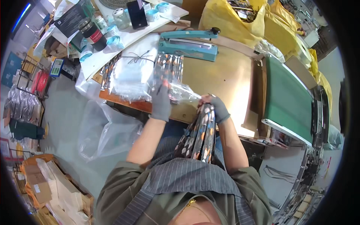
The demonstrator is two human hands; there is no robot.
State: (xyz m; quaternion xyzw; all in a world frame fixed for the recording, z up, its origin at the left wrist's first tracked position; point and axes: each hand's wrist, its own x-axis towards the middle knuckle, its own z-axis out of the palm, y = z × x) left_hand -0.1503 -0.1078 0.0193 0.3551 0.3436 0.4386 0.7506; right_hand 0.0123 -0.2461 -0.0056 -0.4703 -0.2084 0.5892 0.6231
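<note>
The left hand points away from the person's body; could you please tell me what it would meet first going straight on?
The left hand would probably meet the dark patterned strips at its fingertips first, with the teal sealer beyond; blur leaves depth and contact unclear.

Tube light (21, 18): seen lit, upper left.
Tabletop (225, 82): washed out by glare toward its right side.
Left hand (161, 104): softened by motion blur.
Clear plastic (183, 93): streaked with highlights and smeared.
Outer edges: bent by fisheye distortion, darkened to black.
</note>
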